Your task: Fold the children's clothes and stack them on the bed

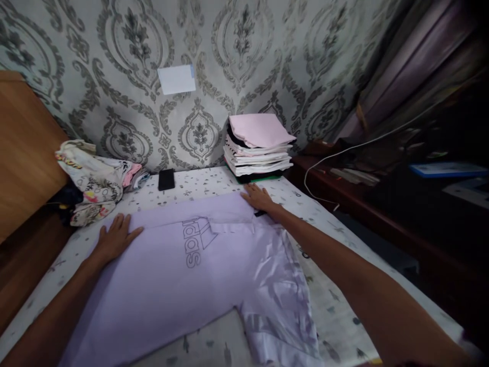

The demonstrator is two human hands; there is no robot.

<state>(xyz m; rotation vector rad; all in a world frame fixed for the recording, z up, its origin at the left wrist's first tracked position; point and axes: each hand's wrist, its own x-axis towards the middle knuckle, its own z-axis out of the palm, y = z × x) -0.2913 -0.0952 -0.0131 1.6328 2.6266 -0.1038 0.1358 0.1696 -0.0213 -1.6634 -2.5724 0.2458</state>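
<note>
A lavender shirt (160, 285) with outlined "adidas" lettering lies spread on the bed, its far part folded over along a straight crease. My left hand (116, 237) rests palm down on the shirt's left end, fingers spread. At the shirt's far right corner, my right hand (260, 199) presses flat with fingers extended. The shiny sleeve on the near right looks wrinkled. A small black piece shows under my right wrist.
Behind my right hand stands a stack of folded clothes (260, 148), pink on top. A black phone (166, 180) lies near the wall. Rumpled clothes (97, 178) sit at left by a wooden panel (30, 148). A white cable (367, 143) hangs over the dark furniture at right.
</note>
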